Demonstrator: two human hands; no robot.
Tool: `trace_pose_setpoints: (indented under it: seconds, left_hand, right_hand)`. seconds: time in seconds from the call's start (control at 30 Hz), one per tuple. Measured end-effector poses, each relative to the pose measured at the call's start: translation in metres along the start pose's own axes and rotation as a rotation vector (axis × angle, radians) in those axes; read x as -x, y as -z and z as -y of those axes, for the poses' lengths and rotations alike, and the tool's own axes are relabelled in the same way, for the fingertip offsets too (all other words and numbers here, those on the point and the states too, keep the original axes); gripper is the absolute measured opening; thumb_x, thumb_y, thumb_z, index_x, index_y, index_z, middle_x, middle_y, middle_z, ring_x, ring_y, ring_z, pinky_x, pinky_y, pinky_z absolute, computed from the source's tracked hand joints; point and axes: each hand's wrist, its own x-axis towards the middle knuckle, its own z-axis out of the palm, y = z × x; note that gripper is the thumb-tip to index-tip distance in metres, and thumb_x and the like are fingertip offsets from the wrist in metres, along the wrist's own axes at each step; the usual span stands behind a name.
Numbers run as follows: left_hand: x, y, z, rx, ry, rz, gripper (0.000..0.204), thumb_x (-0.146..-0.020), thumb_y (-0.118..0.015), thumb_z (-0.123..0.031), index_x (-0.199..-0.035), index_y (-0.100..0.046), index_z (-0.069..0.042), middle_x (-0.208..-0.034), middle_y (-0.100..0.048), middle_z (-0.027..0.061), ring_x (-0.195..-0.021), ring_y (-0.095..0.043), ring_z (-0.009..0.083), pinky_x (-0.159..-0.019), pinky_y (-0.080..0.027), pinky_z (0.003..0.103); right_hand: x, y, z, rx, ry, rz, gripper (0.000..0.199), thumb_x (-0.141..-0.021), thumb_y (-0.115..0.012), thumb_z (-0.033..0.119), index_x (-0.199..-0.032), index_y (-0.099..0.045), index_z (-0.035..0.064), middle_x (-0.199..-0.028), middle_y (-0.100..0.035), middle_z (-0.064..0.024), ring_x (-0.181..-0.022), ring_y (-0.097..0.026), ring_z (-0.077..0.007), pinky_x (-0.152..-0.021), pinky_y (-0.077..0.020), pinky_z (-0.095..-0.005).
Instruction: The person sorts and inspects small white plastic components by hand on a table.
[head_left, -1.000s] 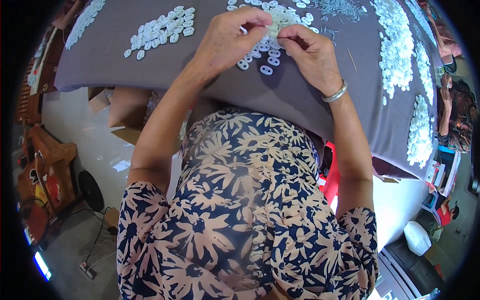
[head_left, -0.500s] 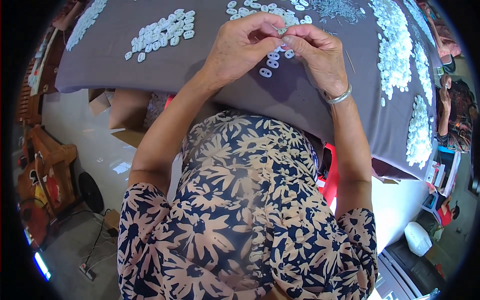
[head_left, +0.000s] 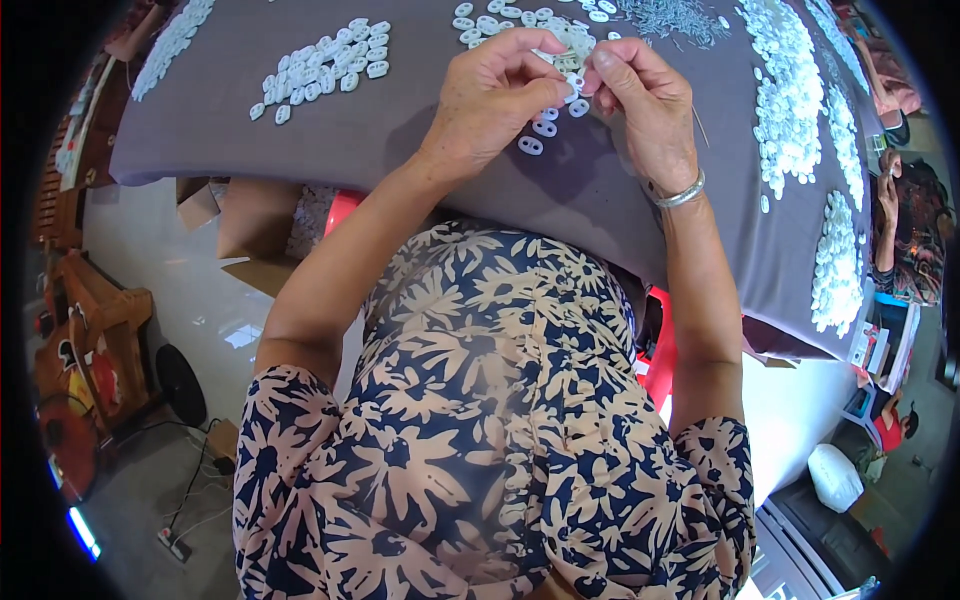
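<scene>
Fingertips of the left hand [head_left: 497, 92] and right hand [head_left: 640, 100] pinch together on a small white piece [head_left: 572, 84], too tiny to tell its direction. Just below them lie loose white oval rings [head_left: 531, 145] on the grey cloth [head_left: 400, 130]; a silver bangle [head_left: 681, 194] circles the right wrist.

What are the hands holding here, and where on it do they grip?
Both the left hand and right hand pinch a small white piece between their fingertips; its exact gripped part is too small to tell.
</scene>
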Motion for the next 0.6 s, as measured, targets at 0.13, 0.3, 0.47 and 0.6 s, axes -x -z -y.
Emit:
trace_pose_setpoints:
  seconds: [0.13,0.3,0.47,0.6]
  left_hand:
    - [0.0008,-0.0045,0.0033,0.070,-0.106,-0.127,0.027,-0.082,-0.063,0.001,-0.108,-0.059,-0.002,-0.080,-0.065,0.0033,-0.069,-0.057,0.0045,-0.060,-0.046,0.019]
    - [0.0033,-0.0051,0.0022,-0.061,-0.136,-0.137,0.024,-0.083,-0.064,-0.001,-0.107,-0.061,-0.002,-0.085,-0.064,0.0032,-0.071,-0.057,0.0054,-0.060,-0.048,0.020]
    - [0.0033,-0.0037,0.0040,-0.137,-0.147,-0.077,0.020,-0.084,-0.065,-0.003,-0.104,-0.064,-0.002,-0.088,-0.064,0.0023,-0.076,-0.060,0.0066,-0.061,-0.050,0.020]
    - [0.0024,-0.0028,0.0037,-0.091,-0.088,-0.068,0.017,-0.084,-0.065,-0.003,-0.102,-0.064,-0.002,-0.088,-0.065,0.0036,-0.076,-0.062,0.0086,-0.060,-0.051,0.021]
  right_hand:
    - [0.0029,-0.0024,0.0010,0.084,-0.032,0.033,0.014,-0.093,-0.059,0.015,-0.096,-0.064,0.0027,-0.078,-0.062,0.0004,-0.065,-0.048,-0.0031,-0.058,-0.0397,-0.0186]
    - [0.0043,-0.0088,-0.0004,0.199,0.090,0.033,0.013,-0.093,-0.059,0.013,-0.097,-0.064,0.0022,-0.075,-0.059,0.0028,-0.061,-0.046,-0.0023,-0.053,-0.0378,-0.0181]
    - [0.0038,-0.0083,-0.0013,0.253,0.152,0.041,0.012,-0.092,-0.060,0.012,-0.096,-0.065,0.0023,-0.074,-0.057,0.0046,-0.060,-0.045,-0.0017,-0.052,-0.0373,-0.0170]
    - [0.0038,-0.0073,-0.0015,0.223,0.110,0.019,0.011,-0.092,-0.061,0.012,-0.095,-0.065,0.0024,-0.074,-0.057,0.0050,-0.061,-0.045,-0.0012,-0.053,-0.0375,-0.0164]
